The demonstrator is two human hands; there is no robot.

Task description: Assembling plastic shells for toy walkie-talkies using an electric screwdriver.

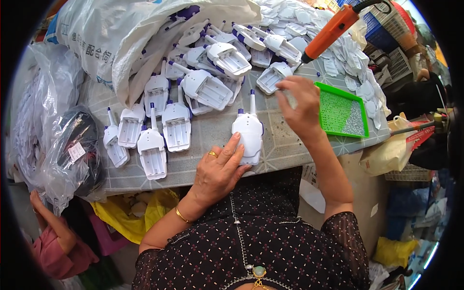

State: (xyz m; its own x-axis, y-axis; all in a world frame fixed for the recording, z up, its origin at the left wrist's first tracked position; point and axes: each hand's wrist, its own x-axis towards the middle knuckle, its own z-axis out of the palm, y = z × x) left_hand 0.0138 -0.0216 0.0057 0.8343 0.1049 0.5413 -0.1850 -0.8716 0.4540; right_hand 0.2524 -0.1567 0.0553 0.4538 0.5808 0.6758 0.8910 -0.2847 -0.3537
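My left hand (pixel 220 166), with a ring and a bangle, lies with its fingers stretched over a white plastic handset (pixel 249 133) with purple trim and a stubby antenna. That handset has a smooth panel facing up at the table's near edge. My right hand (pixel 300 105) is raised over the table to its right, fingers bent and apart, slightly blurred, with nothing visible held. Beyond it hangs an orange electric screwdriver (pixel 331 34), tip down. Close to the fingertips lies another handset (pixel 273 77) with its battery compartment exposed.
A green tray (pixel 366 126) of small metal screws sits at the right. Several handsets (pixel 207 88) spill from a white woven sack (pixel 92 34). White flat parts (pixel 285 14) pile up at the back. A clear plastic bag (pixel 63 125) is at left, near another person's arm (pixel 53 222).
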